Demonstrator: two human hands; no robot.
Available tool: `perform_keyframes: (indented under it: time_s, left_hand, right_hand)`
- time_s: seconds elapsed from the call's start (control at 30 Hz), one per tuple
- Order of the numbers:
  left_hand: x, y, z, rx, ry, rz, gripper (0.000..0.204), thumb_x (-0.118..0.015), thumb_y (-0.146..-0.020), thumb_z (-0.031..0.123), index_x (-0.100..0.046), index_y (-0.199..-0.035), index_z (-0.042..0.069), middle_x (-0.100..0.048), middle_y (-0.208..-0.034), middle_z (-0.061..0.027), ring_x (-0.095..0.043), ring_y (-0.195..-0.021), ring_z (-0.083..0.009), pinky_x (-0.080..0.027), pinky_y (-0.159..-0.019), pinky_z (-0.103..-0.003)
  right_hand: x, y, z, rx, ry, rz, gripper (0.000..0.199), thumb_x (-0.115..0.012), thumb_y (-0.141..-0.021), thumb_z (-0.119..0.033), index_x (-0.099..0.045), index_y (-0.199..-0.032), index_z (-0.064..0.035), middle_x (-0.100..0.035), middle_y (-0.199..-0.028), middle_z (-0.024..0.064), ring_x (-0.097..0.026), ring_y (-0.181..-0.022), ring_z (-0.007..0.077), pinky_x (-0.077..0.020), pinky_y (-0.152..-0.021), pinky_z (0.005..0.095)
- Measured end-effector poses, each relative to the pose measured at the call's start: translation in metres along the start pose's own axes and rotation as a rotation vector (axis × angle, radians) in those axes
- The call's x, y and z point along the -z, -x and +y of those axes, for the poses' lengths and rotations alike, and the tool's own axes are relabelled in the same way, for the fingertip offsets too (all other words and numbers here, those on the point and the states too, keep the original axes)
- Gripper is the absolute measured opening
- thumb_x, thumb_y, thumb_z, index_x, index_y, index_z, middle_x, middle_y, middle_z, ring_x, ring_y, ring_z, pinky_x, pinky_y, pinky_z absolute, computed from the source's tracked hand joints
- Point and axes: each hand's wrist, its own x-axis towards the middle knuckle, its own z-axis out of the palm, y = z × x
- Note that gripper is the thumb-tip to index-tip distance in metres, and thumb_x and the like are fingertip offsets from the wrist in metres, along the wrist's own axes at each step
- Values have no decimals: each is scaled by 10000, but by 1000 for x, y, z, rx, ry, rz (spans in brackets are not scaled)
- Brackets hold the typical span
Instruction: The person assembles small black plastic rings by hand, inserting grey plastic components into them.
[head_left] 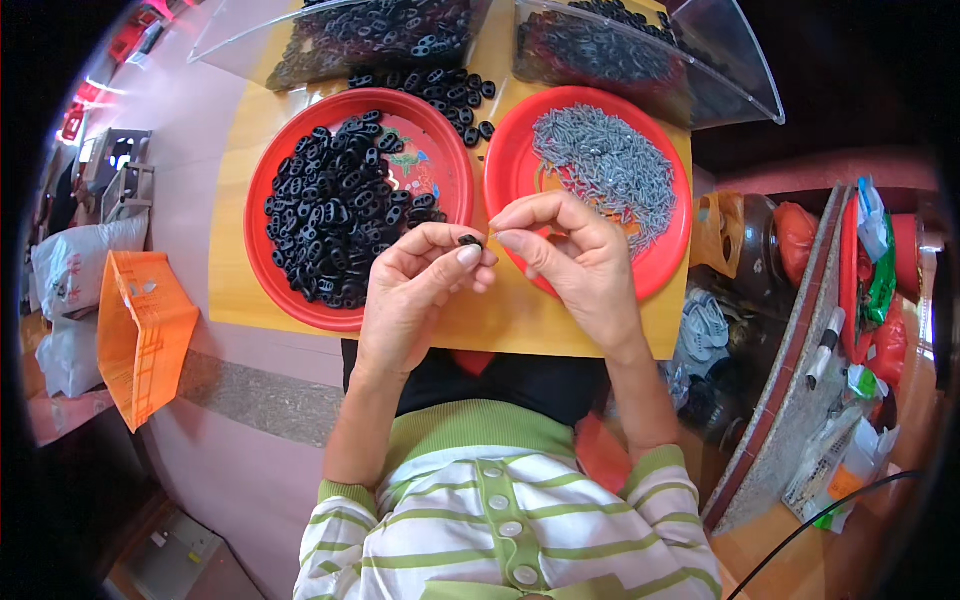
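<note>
My left hand (412, 285) pinches a small black plastic piece (470, 241) between thumb and forefinger, above the table's near half. Close to it on the right, my right hand (572, 250) has thumb and forefinger brought together; whatever is between those fingertips is too small to make out. A red plate (258, 265) left of my hands bears a heap of black oval pieces (325, 215), each with two holes. To the right, partly behind my right hand, a second red plate (508, 130) carries a pile of small slender grey pieces (605, 160).
Two clear bins (375, 45) (610, 60) of black pieces stand at the table's far edge, with loose black pieces (455, 95) spilled before the left one. The yellow table (500, 330) ends just before my lap. An orange crate (145, 335) sits at left; bags (795, 240) lie right.
</note>
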Motion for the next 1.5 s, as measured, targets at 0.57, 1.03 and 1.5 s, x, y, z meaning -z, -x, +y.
perform_keyframes:
  time_s: [0.57, 1.03, 1.5]
  left_hand:
    - [-3, 5, -2, -10, -12, -10, 179, -540, -929, 64, -599, -1048, -56, -657, -928, -122, -629, -787, -139, -505, -721, -245]
    - [-3, 4, -1, -34, -118, 25, 161, -572, -912, 69, -619, -1012, -49, -663, -881, -91, -617, -749, -111, -496, -713, -232]
    - [-4, 2, -6, -70, -259, -18, 153, -586, -909, 73, -614, -1004, -43, -658, -860, -61, -615, -748, -93, -497, -702, -221]
  right_hand:
    - [-6, 6, 6, -10, -21, -3, 91, -621, -878, -60, -629, -957, -14, -659, -906, 37, -606, -766, 57, -490, -590, 196]
    - [-10, 7, 6, 52, 116, 69, 57, -650, -841, -33, -633, -892, -15, -658, -813, 34, -600, -640, 68, -484, -522, 215]
    - [-14, 15, 12, 84, 209, 85, 73, -637, -847, -34, -607, -908, -7, -628, -821, 47, -590, -639, 82, -466, -521, 219]
